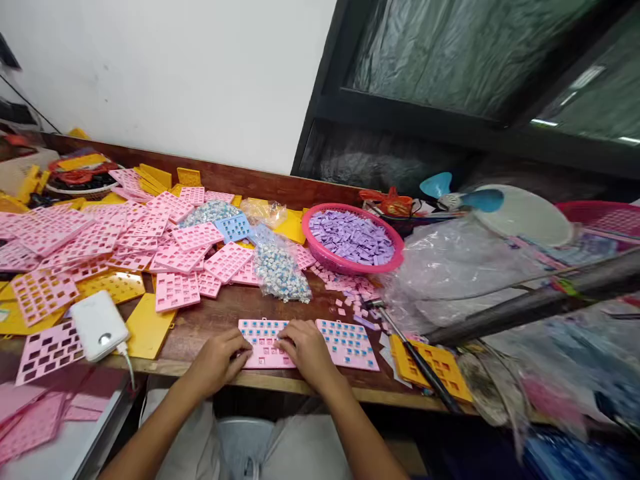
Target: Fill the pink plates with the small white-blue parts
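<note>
A pink keyboard plate [270, 359] lies at the table's front edge, its upper rows holding small blue-and-white key switches and several lower sockets bare. My left hand [220, 360] rests over the plate's left edge, thumb and fingers bent together. Across the plate's right part lies my right hand [309, 353], its thumb and fingertips pinched down at the middle sockets. Whatever small piece sits in either pinch is hidden. Just right of it is a second pink plate [356, 358], mostly filled with blue switches.
Pink and yellow plates [177, 291] pile up on the left, near a white power bank [100, 325]. Behind are a bag of switches [283, 270] and a pink basket [313, 248] of purple pieces. A hammer [425, 363] and yellow plate [445, 367] lie right.
</note>
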Demonstrator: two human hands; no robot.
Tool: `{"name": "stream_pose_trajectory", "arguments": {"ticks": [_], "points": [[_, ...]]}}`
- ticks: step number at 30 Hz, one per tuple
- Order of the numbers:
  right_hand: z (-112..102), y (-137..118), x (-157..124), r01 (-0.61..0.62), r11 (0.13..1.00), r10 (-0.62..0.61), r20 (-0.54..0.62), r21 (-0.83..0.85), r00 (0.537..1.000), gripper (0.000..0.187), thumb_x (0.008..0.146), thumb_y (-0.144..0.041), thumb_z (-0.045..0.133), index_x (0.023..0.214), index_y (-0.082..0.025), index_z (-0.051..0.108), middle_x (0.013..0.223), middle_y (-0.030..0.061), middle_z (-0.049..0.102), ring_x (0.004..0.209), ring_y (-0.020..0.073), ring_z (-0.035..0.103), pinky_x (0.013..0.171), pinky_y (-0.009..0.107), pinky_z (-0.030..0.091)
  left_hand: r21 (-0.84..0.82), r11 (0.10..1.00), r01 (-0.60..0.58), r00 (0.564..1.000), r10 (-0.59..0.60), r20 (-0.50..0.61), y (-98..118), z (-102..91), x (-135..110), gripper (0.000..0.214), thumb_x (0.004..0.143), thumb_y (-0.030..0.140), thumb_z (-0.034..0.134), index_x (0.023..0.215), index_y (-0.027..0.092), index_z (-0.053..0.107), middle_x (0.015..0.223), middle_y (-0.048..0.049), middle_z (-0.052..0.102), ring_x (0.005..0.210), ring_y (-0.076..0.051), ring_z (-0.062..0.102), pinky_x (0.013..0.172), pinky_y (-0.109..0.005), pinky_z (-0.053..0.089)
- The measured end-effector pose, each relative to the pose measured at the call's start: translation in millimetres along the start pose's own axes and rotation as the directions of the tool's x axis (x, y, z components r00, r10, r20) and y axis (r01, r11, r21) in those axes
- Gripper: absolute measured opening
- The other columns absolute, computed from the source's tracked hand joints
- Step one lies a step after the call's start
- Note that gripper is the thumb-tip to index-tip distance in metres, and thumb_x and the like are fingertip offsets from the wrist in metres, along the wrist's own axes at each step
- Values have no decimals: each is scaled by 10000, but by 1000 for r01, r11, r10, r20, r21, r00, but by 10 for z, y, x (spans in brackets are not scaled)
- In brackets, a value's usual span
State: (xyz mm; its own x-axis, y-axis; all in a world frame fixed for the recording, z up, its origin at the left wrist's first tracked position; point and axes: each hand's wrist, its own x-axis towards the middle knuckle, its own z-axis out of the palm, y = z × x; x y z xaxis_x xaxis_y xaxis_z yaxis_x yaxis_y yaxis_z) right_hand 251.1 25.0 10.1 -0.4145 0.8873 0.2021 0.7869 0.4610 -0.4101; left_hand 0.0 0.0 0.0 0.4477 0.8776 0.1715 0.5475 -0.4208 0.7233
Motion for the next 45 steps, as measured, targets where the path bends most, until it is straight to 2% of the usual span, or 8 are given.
{"name": "stream_pose_trajectory", "arguments": {"ticks": [7, 13, 17, 28, 32, 35, 38, 45], "points": [[5, -38, 18, 48, 998, -47, -58, 28, 997, 86, 888, -280, 751, 808, -250, 752, 852, -2, 733, 895, 204, 585, 837, 372, 329, 78, 996, -45, 976, 27, 215, 80, -339, 375, 127, 879, 285, 628, 874, 230, 743, 852, -14, 743, 764, -184, 653, 684, -263, 419], [22, -81, -46, 15, 997, -7, -98, 79, 995, 173, 932, -278, 694, 768, -261, 747, 833, -6, 735, 898, 203, 569, 848, 380, 335, 215, 975, -58, 967, 108, -231, -90, -413, 1307, 298, 932, 365, 574, 1181, 231, 669, 1163, -87, 664, 1073, -265, 627, 889, -357, 485], [86, -54, -78, 11, 998, -1, -158, 62, 987, 156, 925, -275, 702, 775, -250, 738, 834, 2, 733, 890, 206, 564, 838, 381, 343, 281, 957, -73, 966, 138, -218, -207, -175, 1723, 425, 915, 393, 618, 1302, 220, 588, 1294, -120, 581, 1175, -300, 568, 954, -408, 481], [-44, 52, 19, 133, 988, -121, -143, 82, 982, 157, 935, -332, 684, 808, -264, 747, 806, -1, 730, 840, 201, 603, 836, 369, 370, 205, 970, -131, 953, 180, -245, -278, 129, 1669, 158, 967, 303, 523, 993, 207, 645, 1056, -79, 577, 981, -234, 566, 841, -358, 477], [-456, 435, 516, -138, 980, 174, -273, 146, 946, 256, 975, -422, 572, 1023, -223, 724, 1047, 79, 737, 962, 235, 651, 844, 349, 435, 27, 979, -203, 951, 203, -232, -282, 145, 1665, 171, 948, 318, 563, 870, 199, 660, 955, -57, 588, 918, -210, 574, 835, -344, 472], [-600, 816, 860, -316, 949, 317, -81, 27, 945, 439, 850, -478, 694, 1164, -172, 676, 1154, 147, 711, 1018, 307, 651, 821, 368, 453, -61, 969, -241, 946, 221, -236, -273, 110, 1670, 193, 937, 350, 596, 836, 203, 670, 912, -47, 598, 895, -203, 586, 835, -344, 475], [-527, 1079, 976, -279, 957, 276, 57, 73, 960, 366, 829, -445, 689, 1081, -179, 689, 1077, 114, 731, 977, 289, 660, 815, 348, 458, -83, 977, -195, 913, 150, -378, -333, 64, 1701, 171, 926, 368, 613, 952, 211, 678, 1024, -69, 592, 1014, -227, 589, 926, -379, 479], [-369, 1091, 897, -105, 930, 197, -235, 353, 952, 278, 902, -435, 590, 950, -195, 722, 939, 71, 722, 856, 235, 645, 770, 335, 481, -45, 999, -9, 891, -13, -453, -526, 146, 1803, 679, 842, 371, 686, 1432, 183, 407, 1446, -174, 448, 1371, -343, 421, 1151, -541, 336]]}}
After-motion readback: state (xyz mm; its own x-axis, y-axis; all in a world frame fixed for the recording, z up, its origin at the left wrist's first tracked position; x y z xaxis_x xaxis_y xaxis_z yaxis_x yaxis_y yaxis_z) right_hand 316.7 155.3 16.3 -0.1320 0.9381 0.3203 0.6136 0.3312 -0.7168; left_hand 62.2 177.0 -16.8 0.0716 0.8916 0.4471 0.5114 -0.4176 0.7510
